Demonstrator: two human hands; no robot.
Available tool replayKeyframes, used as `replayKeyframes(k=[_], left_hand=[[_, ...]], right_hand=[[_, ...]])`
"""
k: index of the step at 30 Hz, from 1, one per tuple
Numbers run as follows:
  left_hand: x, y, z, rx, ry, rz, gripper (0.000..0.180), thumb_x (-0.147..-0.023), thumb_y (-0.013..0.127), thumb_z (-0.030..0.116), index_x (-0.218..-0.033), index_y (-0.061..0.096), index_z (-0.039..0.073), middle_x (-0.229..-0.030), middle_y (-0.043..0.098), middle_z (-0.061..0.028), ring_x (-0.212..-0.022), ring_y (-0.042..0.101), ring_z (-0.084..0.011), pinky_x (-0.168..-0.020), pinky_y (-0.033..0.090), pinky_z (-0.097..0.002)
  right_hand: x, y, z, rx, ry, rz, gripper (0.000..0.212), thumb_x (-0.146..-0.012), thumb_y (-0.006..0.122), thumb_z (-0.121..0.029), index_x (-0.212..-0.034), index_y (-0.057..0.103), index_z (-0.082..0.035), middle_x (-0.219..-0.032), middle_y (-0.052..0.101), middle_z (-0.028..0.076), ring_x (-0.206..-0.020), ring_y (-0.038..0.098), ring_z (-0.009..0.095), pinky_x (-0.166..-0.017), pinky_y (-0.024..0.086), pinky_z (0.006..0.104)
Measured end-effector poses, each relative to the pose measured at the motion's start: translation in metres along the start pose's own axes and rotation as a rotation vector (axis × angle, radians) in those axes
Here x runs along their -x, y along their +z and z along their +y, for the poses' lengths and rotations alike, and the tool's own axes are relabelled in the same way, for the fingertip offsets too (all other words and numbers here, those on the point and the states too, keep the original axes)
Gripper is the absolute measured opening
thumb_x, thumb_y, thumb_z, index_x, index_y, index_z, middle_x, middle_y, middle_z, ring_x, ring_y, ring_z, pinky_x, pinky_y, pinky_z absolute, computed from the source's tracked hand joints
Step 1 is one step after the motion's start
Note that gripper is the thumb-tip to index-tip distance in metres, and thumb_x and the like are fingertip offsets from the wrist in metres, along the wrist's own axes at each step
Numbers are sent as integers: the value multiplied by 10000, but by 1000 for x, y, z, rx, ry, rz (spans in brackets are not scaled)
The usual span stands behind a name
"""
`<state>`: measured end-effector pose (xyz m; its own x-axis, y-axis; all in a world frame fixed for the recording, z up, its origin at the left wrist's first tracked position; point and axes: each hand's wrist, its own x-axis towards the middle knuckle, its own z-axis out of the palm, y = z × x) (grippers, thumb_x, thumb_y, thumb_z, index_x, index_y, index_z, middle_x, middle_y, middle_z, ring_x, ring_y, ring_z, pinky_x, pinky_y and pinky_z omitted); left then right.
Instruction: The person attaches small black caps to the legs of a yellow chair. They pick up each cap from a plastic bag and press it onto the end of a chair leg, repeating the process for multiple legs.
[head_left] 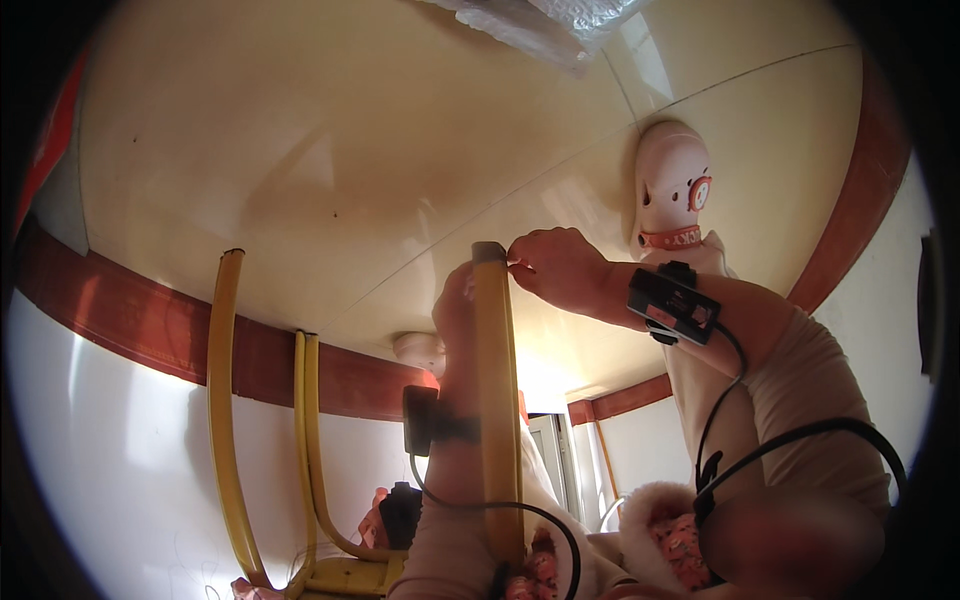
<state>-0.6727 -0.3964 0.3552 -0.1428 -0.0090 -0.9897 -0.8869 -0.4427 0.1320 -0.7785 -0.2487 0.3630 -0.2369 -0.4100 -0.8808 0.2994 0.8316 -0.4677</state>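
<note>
The view tilts up toward a cream ceiling [330, 150] edged by a red-brown band [150, 330]. At centre a yellow tube leg [497, 400] stands upright, its capped tip at about 12 o'clock of the left hand [458, 320], which sits behind the tube and partly hidden. The right hand [555, 265] comes in from 3 o'clock, fingertips pinched just beside the tube's tip. Both wrists carry black strapped devices with cables. Further yellow legs [225, 400] rise at 9 o'clock.
</note>
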Motion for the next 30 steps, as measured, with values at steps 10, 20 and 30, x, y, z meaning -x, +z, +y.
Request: replayKeyframes(k=[10, 20, 30], left_hand=[[-1, 6, 4, -18, -191, -64, 207, -882, 603, 196, -905, 634, -8, -768, 606, -30, -679, 556, -98, -612, 458, -240], [7, -7, 0, -590, -243, -211, 180, -944, 528, 170, -996, 602, 15, -802, 555, 21, -663, 505, -44, -551, 422, -201], [25, -12, 23, -622, 13, -317, 259, -881, 559, 229, -967, 584, -15, -771, 615, -127, -754, 617, -225, -675, 468, -352]], right_hand=[[7, 23, -6, -205, 189, 37, 158, -848, 563, -166, -843, 632, -24, -798, 673, 119, -767, 652, 293, -689, 514, 375], [18, 17, 0, 12, 135, -124, 181, -786, 593, -204, -767, 619, -26, -786, 631, 146, -747, 606, 336, -668, 479, 420], [22, 8, -11, 187, 44, -198, 129, -796, 553, -167, -804, 632, -66, -782, 593, 94, -764, 597, 317, -665, 480, 438]])
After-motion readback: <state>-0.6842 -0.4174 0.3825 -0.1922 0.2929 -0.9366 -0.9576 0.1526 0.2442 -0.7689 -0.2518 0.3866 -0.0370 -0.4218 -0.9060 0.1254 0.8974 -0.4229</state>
